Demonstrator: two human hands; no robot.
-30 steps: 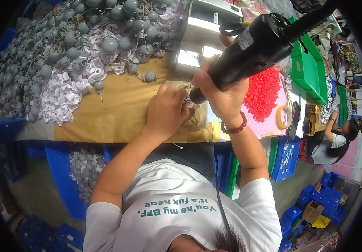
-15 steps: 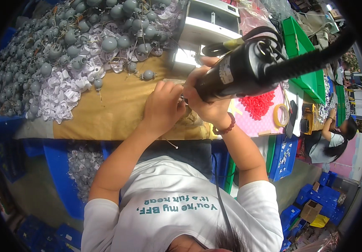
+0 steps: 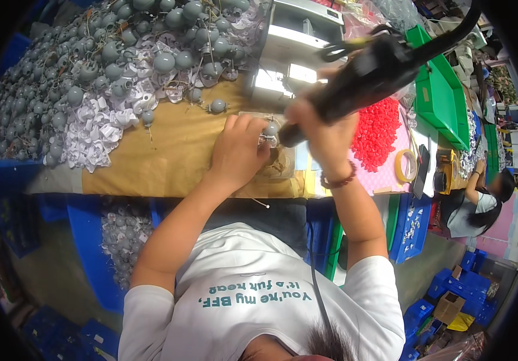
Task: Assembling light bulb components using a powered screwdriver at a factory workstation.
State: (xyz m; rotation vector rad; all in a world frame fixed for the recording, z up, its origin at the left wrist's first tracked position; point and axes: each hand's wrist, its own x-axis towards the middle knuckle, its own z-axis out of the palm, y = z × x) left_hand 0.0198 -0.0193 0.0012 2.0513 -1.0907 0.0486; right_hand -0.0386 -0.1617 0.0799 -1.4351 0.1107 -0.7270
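Observation:
My right hand [image 3: 329, 133] grips a black corded electric screwdriver [image 3: 361, 81], blurred by motion and tilted, its front end just right of the left hand. My left hand [image 3: 239, 150] rests at the table's front with its fingers closed on a small grey ball-shaped part [image 3: 270, 129], which has a white and metal piece under it. This part sits over a clear block or fixture [image 3: 280, 165] on the brown table covering. Another grey ball part [image 3: 217, 106] lies a little beyond the left fingers. The left fingertips partly hide the held piece.
Heaped grey ball parts [image 3: 75, 96] and white plastic pieces [image 3: 90, 138] cover the left side. A white drawer unit [image 3: 307, 24] stands behind my hands. Rightward are red pieces [image 3: 376, 135], a yellow tape roll [image 3: 405, 165] and a green tray [image 3: 439, 111]. Another person [image 3: 478, 204] sits far right.
The screwdriver and my right hand have moved right, away from the left hand, and the tool has turned. The grey ball part at my left fingertips now shows.

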